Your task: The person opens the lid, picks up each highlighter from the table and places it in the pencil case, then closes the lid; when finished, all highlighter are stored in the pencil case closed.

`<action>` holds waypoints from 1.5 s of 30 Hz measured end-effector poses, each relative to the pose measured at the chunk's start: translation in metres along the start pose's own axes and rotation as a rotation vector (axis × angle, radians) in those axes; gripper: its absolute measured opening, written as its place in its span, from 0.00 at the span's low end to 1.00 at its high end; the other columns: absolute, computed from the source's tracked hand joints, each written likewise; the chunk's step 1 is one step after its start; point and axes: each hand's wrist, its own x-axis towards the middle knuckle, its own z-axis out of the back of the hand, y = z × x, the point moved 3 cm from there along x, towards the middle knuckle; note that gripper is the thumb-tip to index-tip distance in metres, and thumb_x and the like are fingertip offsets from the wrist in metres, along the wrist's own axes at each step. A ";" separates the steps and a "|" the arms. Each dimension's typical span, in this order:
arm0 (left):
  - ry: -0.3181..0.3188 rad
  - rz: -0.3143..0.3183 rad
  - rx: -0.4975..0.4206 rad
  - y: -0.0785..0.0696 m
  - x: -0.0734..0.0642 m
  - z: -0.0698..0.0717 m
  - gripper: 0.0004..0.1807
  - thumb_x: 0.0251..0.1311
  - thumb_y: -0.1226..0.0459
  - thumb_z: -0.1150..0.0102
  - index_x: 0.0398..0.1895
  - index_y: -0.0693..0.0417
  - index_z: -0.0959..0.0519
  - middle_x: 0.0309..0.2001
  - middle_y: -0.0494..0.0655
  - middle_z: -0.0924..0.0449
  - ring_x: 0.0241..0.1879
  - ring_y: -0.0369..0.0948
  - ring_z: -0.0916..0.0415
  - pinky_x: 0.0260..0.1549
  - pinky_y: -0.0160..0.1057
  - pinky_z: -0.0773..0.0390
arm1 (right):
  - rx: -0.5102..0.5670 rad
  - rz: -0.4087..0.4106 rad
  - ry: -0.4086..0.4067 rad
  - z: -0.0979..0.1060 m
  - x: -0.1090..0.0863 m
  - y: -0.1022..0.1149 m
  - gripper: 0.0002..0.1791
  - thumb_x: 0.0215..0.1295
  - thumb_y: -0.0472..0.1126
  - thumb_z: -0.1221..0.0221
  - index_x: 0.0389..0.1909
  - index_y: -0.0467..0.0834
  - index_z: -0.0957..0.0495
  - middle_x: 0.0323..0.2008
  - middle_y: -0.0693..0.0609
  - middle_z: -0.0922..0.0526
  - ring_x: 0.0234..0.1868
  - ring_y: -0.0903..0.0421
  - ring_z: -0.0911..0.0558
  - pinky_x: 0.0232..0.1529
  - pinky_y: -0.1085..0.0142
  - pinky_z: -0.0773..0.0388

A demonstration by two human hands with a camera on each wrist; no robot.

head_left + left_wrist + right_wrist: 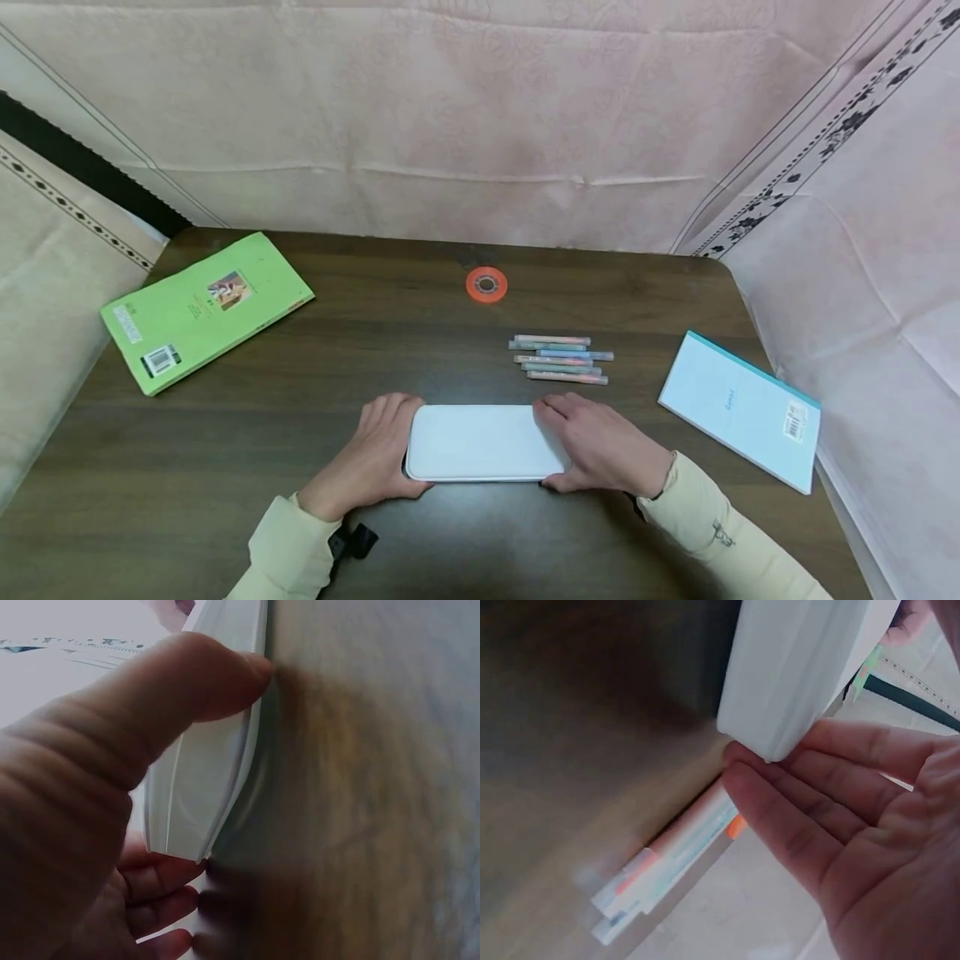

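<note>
A flat white case with rounded corners lies lengthwise near the front of the brown table. My left hand grips its left end, thumb along the near side and fingers around the far corner. At the opposite end my right hand holds it between thumb and fingers. In the right wrist view, the right fingers curve at the case's far corner. Just behind the case sits a small group of slim, pale pens, beyond the right hand's fingertips.
A green book lies at the left edge of the table. On the right is a light blue book with a barcode label. An orange disc with a grey centre rests near the back edge. Pale cloth hangs around the table.
</note>
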 end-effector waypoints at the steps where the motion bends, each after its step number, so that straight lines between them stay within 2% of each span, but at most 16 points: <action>1: -0.002 -0.001 -0.009 0.001 0.000 0.000 0.51 0.33 0.44 0.22 0.59 0.59 0.34 0.52 0.53 0.32 0.53 0.50 0.38 0.53 0.53 0.37 | 0.007 0.007 0.008 0.001 0.000 0.000 0.47 0.48 0.66 0.31 0.63 0.39 0.27 0.57 0.44 0.21 0.53 0.51 0.20 0.52 0.56 0.21; 4: 0.004 0.000 -0.039 0.003 -0.002 -0.001 0.52 0.31 0.46 0.21 0.60 0.60 0.35 0.54 0.54 0.32 0.55 0.51 0.39 0.52 0.54 0.38 | 0.035 0.031 0.033 0.005 0.001 -0.001 0.44 0.49 0.65 0.33 0.62 0.40 0.26 0.54 0.46 0.19 0.48 0.54 0.18 0.47 0.58 0.20; 6: 0.015 0.009 -0.067 0.004 -0.003 -0.001 0.53 0.32 0.47 0.20 0.62 0.61 0.36 0.55 0.55 0.33 0.56 0.52 0.40 0.52 0.54 0.40 | 0.081 0.041 0.045 0.009 0.001 -0.003 0.41 0.51 0.63 0.34 0.61 0.41 0.25 0.54 0.47 0.18 0.48 0.57 0.18 0.47 0.60 0.20; 12: 0.054 0.076 -0.192 0.008 -0.005 -0.002 0.55 0.35 0.48 0.20 0.65 0.61 0.39 0.59 0.56 0.35 0.61 0.55 0.45 0.54 0.56 0.49 | 0.319 0.049 0.045 0.023 0.001 -0.018 0.29 0.61 0.61 0.38 0.56 0.47 0.19 0.54 0.54 0.17 0.52 0.62 0.19 0.51 0.61 0.21; 14: 0.061 0.101 -0.226 0.008 -0.006 -0.003 0.55 0.35 0.49 0.20 0.65 0.61 0.39 0.60 0.57 0.36 0.63 0.57 0.46 0.55 0.57 0.50 | 0.385 0.044 0.035 0.029 0.001 -0.025 0.25 0.64 0.61 0.40 0.53 0.50 0.18 0.51 0.57 0.16 0.48 0.63 0.18 0.49 0.61 0.20; 16: 0.066 0.117 -0.236 0.009 -0.007 -0.003 0.55 0.36 0.49 0.20 0.65 0.62 0.39 0.62 0.59 0.37 0.64 0.58 0.47 0.56 0.57 0.51 | 0.440 0.030 0.016 0.034 0.002 -0.032 0.21 0.66 0.61 0.42 0.50 0.52 0.17 0.45 0.60 0.16 0.41 0.64 0.19 0.41 0.64 0.20; 19: 0.064 0.121 -0.226 0.009 -0.008 -0.001 0.53 0.37 0.48 0.20 0.65 0.61 0.38 0.63 0.59 0.37 0.64 0.58 0.46 0.55 0.57 0.51 | 0.520 -0.016 -0.042 0.040 0.006 -0.041 0.13 0.68 0.56 0.41 0.44 0.55 0.17 0.34 0.62 0.18 0.27 0.63 0.24 0.29 0.68 0.25; 21: 0.059 0.112 -0.201 0.008 -0.008 0.000 0.52 0.36 0.47 0.20 0.63 0.59 0.36 0.62 0.58 0.36 0.63 0.57 0.45 0.55 0.57 0.49 | 0.570 -0.066 -0.083 0.042 0.010 -0.047 0.09 0.69 0.52 0.41 0.42 0.54 0.18 0.31 0.60 0.19 0.24 0.62 0.25 0.26 0.70 0.27; 25: 0.066 0.082 -0.114 0.006 -0.006 0.004 0.49 0.37 0.41 0.23 0.61 0.54 0.33 0.58 0.52 0.34 0.60 0.51 0.40 0.55 0.55 0.43 | 0.693 -0.175 -0.129 0.041 0.021 -0.057 0.05 0.70 0.44 0.41 0.42 0.50 0.23 0.35 0.53 0.16 0.30 0.58 0.19 0.32 0.67 0.19; 28: 0.075 0.070 -0.056 0.005 -0.005 0.005 0.48 0.37 0.37 0.26 0.59 0.52 0.32 0.57 0.49 0.33 0.58 0.48 0.38 0.54 0.53 0.40 | 0.753 -0.206 -0.146 0.037 0.031 -0.062 0.05 0.70 0.41 0.42 0.44 0.47 0.25 0.41 0.49 0.16 0.35 0.55 0.16 0.34 0.63 0.17; 34: 0.073 0.066 -0.025 0.005 -0.004 0.005 0.47 0.35 0.33 0.28 0.55 0.51 0.32 0.54 0.46 0.32 0.55 0.46 0.37 0.52 0.51 0.39 | 0.741 -0.211 -0.197 0.035 0.041 -0.067 0.06 0.71 0.43 0.42 0.43 0.46 0.22 0.37 0.49 0.17 0.35 0.52 0.19 0.36 0.62 0.17; 37: 0.070 0.064 -0.020 0.005 -0.004 0.004 0.48 0.35 0.33 0.28 0.55 0.51 0.32 0.54 0.47 0.33 0.55 0.46 0.37 0.52 0.50 0.39 | 0.711 -0.229 -0.202 0.036 0.041 -0.070 0.06 0.70 0.45 0.41 0.43 0.49 0.21 0.36 0.52 0.17 0.35 0.53 0.21 0.36 0.64 0.19; 41: 0.069 0.065 -0.011 0.005 -0.004 0.005 0.48 0.34 0.33 0.29 0.54 0.52 0.33 0.54 0.47 0.33 0.54 0.46 0.37 0.51 0.50 0.39 | 0.708 -0.251 -0.207 0.040 0.036 -0.077 0.09 0.69 0.49 0.41 0.45 0.51 0.20 0.39 0.53 0.17 0.38 0.54 0.20 0.39 0.61 0.19; 45: 0.070 0.068 -0.004 0.005 -0.003 0.005 0.48 0.34 0.33 0.28 0.54 0.52 0.33 0.53 0.47 0.33 0.55 0.46 0.37 0.51 0.50 0.39 | 0.608 -0.272 -0.252 0.045 0.033 -0.096 0.11 0.70 0.47 0.41 0.48 0.47 0.19 0.42 0.52 0.15 0.39 0.56 0.19 0.42 0.60 0.20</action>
